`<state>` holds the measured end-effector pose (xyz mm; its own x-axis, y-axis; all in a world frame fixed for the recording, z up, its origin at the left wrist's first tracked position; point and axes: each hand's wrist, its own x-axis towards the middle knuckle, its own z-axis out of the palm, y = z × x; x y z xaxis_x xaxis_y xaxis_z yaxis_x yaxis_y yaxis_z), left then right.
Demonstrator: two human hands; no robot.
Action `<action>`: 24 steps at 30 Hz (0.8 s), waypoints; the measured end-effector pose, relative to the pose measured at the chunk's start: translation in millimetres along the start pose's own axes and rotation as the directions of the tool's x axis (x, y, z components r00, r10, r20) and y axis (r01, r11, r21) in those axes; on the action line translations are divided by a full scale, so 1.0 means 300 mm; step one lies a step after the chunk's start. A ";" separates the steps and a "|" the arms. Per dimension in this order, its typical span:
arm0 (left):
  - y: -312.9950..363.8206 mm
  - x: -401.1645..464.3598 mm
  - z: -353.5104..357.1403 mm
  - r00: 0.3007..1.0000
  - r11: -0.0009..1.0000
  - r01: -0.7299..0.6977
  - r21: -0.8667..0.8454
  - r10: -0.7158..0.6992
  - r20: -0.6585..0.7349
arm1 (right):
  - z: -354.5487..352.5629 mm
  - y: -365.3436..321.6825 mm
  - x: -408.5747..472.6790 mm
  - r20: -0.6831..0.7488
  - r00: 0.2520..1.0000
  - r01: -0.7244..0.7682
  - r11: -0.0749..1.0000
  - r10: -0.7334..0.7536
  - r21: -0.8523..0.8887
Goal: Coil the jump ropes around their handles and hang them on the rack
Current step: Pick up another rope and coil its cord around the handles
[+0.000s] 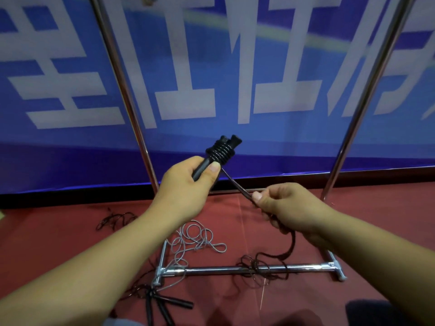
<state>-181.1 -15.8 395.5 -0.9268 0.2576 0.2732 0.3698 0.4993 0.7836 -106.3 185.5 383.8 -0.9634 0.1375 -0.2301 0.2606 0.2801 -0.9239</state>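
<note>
Left hand gripping paired black handles tilted up and far-right, coils near their tips; right fingers pinching taut rope running near-right from coil.

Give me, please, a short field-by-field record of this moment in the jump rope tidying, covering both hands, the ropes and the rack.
left hand: the left hand grips the paired black handles
coil: several turns of black rope wound near the handles' top
right hand: the right hand pinches the loose rope, stretched taut from the coil
rope tail: trails down to the floor, across the rack base bar
grey rope: loose on the red floor
spare black handles: on the floor, uncoiled
rack uprights: nothing seen hanging in view
</note>
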 end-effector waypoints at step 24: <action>-0.033 0.012 0.021 0.914 0.886 -0.023 0.463 -0.169 0.369 | 0.006 -0.057 -0.100 0.131 0.978 0.202 0.895 -0.162 -0.399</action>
<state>-187.5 -14.5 385.1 -0.8856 0.4559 -0.0887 0.3789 0.8196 0.4298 -82.1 174.7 406.0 -0.9927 -0.0354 -0.1153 0.0638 0.6572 -0.7510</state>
